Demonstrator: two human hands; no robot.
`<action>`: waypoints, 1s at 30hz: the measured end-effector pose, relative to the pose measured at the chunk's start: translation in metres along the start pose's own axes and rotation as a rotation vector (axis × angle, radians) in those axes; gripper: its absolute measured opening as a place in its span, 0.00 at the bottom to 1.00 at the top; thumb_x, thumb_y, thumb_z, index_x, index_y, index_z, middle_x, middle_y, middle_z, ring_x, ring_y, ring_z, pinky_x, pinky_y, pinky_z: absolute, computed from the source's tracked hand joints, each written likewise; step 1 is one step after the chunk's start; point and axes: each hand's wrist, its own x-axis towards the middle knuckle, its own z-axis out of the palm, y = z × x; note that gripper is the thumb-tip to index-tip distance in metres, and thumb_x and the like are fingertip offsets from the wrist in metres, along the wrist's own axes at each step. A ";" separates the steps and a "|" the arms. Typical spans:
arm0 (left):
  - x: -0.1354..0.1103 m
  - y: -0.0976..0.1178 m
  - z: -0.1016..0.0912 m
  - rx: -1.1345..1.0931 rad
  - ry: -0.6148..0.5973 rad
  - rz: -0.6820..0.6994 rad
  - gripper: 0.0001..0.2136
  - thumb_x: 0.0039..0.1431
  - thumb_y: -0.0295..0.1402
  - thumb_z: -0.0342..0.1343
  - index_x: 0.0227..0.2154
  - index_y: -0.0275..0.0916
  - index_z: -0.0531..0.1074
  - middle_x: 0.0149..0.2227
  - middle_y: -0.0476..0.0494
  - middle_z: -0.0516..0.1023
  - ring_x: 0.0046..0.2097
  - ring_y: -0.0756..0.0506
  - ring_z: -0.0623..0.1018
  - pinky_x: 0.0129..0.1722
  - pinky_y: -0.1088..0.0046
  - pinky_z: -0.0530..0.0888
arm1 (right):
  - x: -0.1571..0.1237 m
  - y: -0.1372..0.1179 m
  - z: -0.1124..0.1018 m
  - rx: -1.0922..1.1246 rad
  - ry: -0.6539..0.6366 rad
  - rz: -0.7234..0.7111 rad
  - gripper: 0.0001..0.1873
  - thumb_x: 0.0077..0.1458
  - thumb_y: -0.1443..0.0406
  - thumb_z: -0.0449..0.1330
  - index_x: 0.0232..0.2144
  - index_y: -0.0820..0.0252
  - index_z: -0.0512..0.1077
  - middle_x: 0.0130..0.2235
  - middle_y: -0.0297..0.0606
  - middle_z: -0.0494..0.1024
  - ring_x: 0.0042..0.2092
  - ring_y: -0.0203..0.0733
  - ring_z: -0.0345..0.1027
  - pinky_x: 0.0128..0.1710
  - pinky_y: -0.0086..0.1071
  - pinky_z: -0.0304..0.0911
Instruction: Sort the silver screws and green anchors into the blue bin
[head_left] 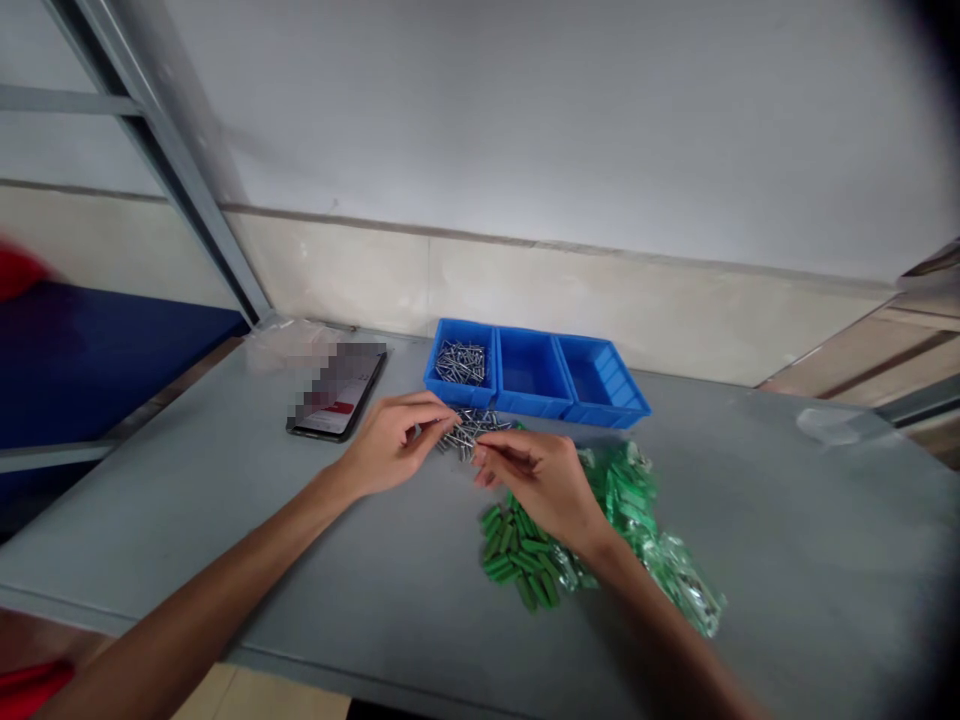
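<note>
Where the two hands meet, a small heap of silver screws point(471, 430) lies on the grey tabletop point(787, 560), just in front of the blue bins. The left hand point(391, 442) has its fingers drawn into a pinch at the heap's left edge and covers part of it. The right hand point(541, 482) is pinched the same way at the heap's near right side. Whether either pinch actually grips a screw is too small to tell.

Just behind the heap stands a row of three blue bins point(529, 405). The left bin holds more screws point(460, 362).

To the near right lie loose green wall plugs point(517, 560), with the right hand and wrist hiding some of them. Beside these, running further right, is a spread of green plugs in clear packets point(660, 540).

A smartphone point(337, 395) lies face up to the left of the bins, near the left hand but apart from it. A crumpled clear plastic bag point(289, 342) sits behind it. Another clear plastic piece point(829, 425) lies well apart at the far right.
</note>
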 end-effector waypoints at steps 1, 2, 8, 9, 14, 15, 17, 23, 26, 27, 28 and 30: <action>0.000 0.000 0.000 0.006 0.003 0.008 0.09 0.62 0.29 0.51 0.35 0.35 0.77 0.34 0.43 0.77 0.32 0.50 0.74 0.26 0.78 0.68 | 0.000 0.000 0.000 0.015 0.027 -0.007 0.07 0.54 0.66 0.58 0.32 0.58 0.76 0.26 0.33 0.77 0.27 0.37 0.74 0.27 0.30 0.71; 0.000 0.000 0.000 0.008 0.002 0.016 0.09 0.62 0.29 0.52 0.35 0.35 0.77 0.34 0.43 0.77 0.31 0.51 0.73 0.26 0.78 0.68 | 0.001 0.000 -0.001 0.032 0.055 -0.012 0.06 0.54 0.66 0.58 0.32 0.57 0.76 0.27 0.33 0.78 0.27 0.37 0.74 0.27 0.30 0.71; -0.001 0.000 0.004 -0.009 -0.067 0.055 0.07 0.59 0.26 0.53 0.33 0.35 0.77 0.32 0.44 0.77 0.28 0.51 0.72 0.26 0.77 0.67 | 0.002 -0.004 -0.002 0.125 0.145 -0.011 0.06 0.52 0.66 0.59 0.34 0.57 0.76 0.28 0.35 0.79 0.28 0.39 0.75 0.26 0.33 0.73; -0.001 0.000 0.005 -0.012 -0.073 0.056 0.07 0.59 0.26 0.53 0.32 0.35 0.77 0.32 0.44 0.77 0.29 0.51 0.72 0.26 0.77 0.67 | 0.002 -0.005 -0.001 0.136 0.146 -0.005 0.07 0.52 0.66 0.60 0.34 0.57 0.76 0.28 0.35 0.79 0.28 0.39 0.75 0.26 0.33 0.73; -0.001 0.002 0.003 -0.029 -0.089 0.033 0.06 0.58 0.25 0.54 0.31 0.35 0.77 0.30 0.44 0.76 0.27 0.51 0.72 0.25 0.77 0.66 | 0.002 -0.009 -0.002 0.179 0.148 0.007 0.07 0.52 0.65 0.59 0.35 0.57 0.75 0.30 0.36 0.79 0.30 0.41 0.76 0.26 0.33 0.73; -0.001 0.002 0.003 -0.031 -0.090 0.030 0.06 0.58 0.25 0.54 0.31 0.35 0.77 0.30 0.44 0.76 0.27 0.52 0.72 0.24 0.77 0.66 | 0.002 -0.010 -0.003 0.188 0.144 0.006 0.07 0.52 0.65 0.59 0.34 0.57 0.75 0.30 0.37 0.79 0.31 0.42 0.76 0.26 0.33 0.73; -0.001 0.002 0.003 -0.032 -0.093 0.036 0.06 0.58 0.25 0.54 0.31 0.35 0.77 0.30 0.44 0.76 0.27 0.52 0.72 0.24 0.78 0.66 | 0.003 -0.011 -0.003 0.209 0.135 0.007 0.06 0.52 0.65 0.60 0.34 0.58 0.75 0.30 0.37 0.79 0.31 0.42 0.77 0.26 0.34 0.73; -0.001 0.002 0.003 -0.018 -0.094 0.067 0.07 0.59 0.26 0.54 0.33 0.35 0.78 0.32 0.44 0.77 0.28 0.51 0.73 0.24 0.78 0.67 | 0.003 -0.008 -0.003 0.196 0.121 -0.013 0.05 0.53 0.65 0.59 0.33 0.58 0.74 0.29 0.36 0.79 0.31 0.42 0.76 0.25 0.32 0.73; -0.001 0.002 0.001 -0.026 -0.060 0.049 0.07 0.59 0.30 0.56 0.34 0.35 0.78 0.32 0.43 0.78 0.27 0.52 0.73 0.24 0.78 0.67 | -0.001 -0.018 -0.005 0.070 0.213 -0.071 0.06 0.55 0.64 0.58 0.35 0.57 0.74 0.29 0.36 0.79 0.30 0.41 0.76 0.27 0.33 0.73; 0.000 0.000 -0.001 -0.033 -0.044 0.038 0.08 0.59 0.32 0.56 0.35 0.35 0.78 0.32 0.42 0.78 0.26 0.52 0.72 0.23 0.79 0.68 | -0.001 -0.024 -0.006 0.007 0.270 -0.108 0.06 0.55 0.63 0.58 0.35 0.56 0.74 0.30 0.36 0.79 0.30 0.41 0.75 0.28 0.33 0.73; 0.000 -0.001 -0.002 -0.037 -0.024 0.028 0.08 0.59 0.33 0.56 0.35 0.35 0.78 0.32 0.42 0.78 0.25 0.52 0.72 0.23 0.79 0.68 | 0.000 -0.031 -0.008 -0.061 0.339 -0.153 0.06 0.56 0.63 0.58 0.35 0.55 0.74 0.31 0.36 0.80 0.30 0.41 0.75 0.28 0.34 0.73; 0.001 -0.007 -0.006 -0.030 0.024 0.018 0.09 0.60 0.35 0.55 0.34 0.36 0.79 0.31 0.43 0.79 0.25 0.52 0.71 0.22 0.79 0.67 | 0.007 -0.045 -0.011 -0.194 0.502 -0.255 0.07 0.57 0.63 0.57 0.37 0.53 0.74 0.34 0.36 0.80 0.31 0.41 0.75 0.31 0.35 0.74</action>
